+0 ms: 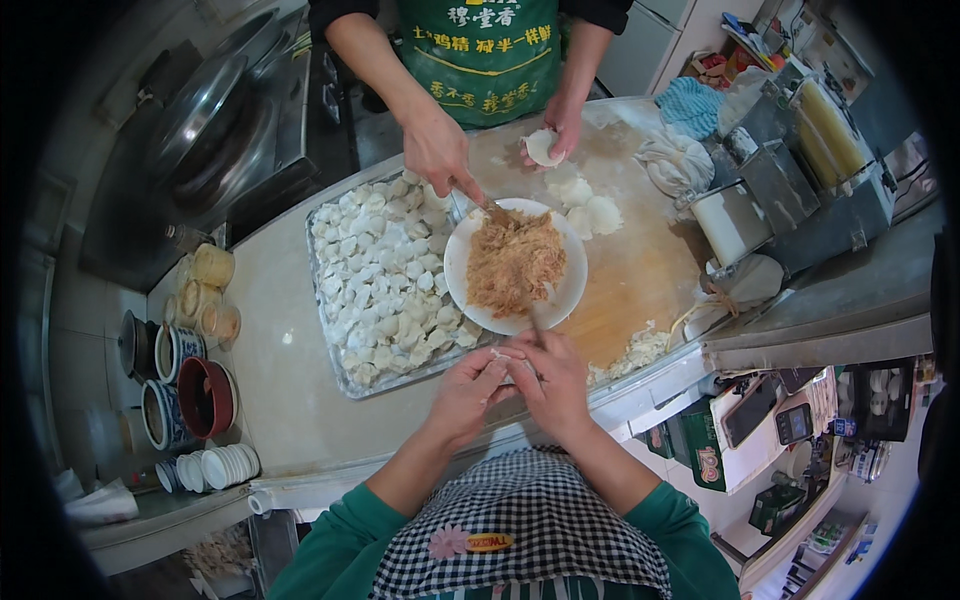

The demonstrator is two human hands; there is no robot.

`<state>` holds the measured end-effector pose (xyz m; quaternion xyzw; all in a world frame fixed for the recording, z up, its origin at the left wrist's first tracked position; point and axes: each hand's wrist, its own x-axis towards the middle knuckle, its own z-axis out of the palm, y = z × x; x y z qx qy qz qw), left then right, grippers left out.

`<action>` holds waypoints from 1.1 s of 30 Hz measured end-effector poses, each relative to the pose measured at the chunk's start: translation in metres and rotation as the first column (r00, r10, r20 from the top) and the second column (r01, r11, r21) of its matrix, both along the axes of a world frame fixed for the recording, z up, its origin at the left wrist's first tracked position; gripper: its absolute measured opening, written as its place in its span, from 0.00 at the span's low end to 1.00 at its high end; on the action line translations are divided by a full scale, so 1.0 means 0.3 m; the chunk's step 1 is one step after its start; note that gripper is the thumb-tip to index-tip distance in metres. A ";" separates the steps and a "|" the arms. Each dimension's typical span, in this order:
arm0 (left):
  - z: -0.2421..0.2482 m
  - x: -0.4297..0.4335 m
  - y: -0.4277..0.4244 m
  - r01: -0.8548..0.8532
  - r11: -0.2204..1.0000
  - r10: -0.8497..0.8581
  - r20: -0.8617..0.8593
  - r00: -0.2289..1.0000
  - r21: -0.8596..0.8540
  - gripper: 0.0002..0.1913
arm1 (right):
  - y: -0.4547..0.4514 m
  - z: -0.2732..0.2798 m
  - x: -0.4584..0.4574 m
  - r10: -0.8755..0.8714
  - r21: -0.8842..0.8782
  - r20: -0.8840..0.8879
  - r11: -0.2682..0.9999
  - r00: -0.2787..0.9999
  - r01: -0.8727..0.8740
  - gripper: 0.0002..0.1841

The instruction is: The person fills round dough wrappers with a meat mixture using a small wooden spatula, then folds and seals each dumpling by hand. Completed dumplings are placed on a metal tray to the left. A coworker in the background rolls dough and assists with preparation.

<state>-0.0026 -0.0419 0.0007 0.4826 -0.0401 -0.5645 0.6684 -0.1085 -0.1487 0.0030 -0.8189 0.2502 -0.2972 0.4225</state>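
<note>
My left hand and my right hand meet near the counter's front edge, their fingers pinching a small piece of pale dough between them. My right hand also holds a thin spatula, which points toward the white bowl of minced filling. Left of the bowl lies a metal tray covered with floured dumplings. Round dough wrappers rest on the board to the bowl's right. Much of the dough piece is hidden by my fingers.
Across the counter, a co-worker's hand dips a tool into the filling; their other hand holds a wrapper. A dough-rolling machine stands at right beside a cloth bundle. Jars, pots and stacked small dishes line the left side.
</note>
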 end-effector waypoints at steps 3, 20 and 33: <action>0.000 -0.002 0.003 -0.046 0.999 0.046 -0.060 0.997 -0.004 0.13 | -0.003 -0.005 0.010 0.015 -0.041 0.039 0.999 0.999 -0.014 0.10; -0.093 -0.024 -0.044 -0.279 0.960 0.278 -0.047 0.959 -0.013 0.18 | 0.015 -0.029 0.023 0.028 0.066 0.027 0.997 0.999 -0.030 0.11; -0.061 0.020 0.048 0.033 0.994 -0.063 0.294 0.954 0.104 0.12 | -0.028 -0.036 -0.049 0.095 0.834 -0.077 0.551 0.993 0.012 0.08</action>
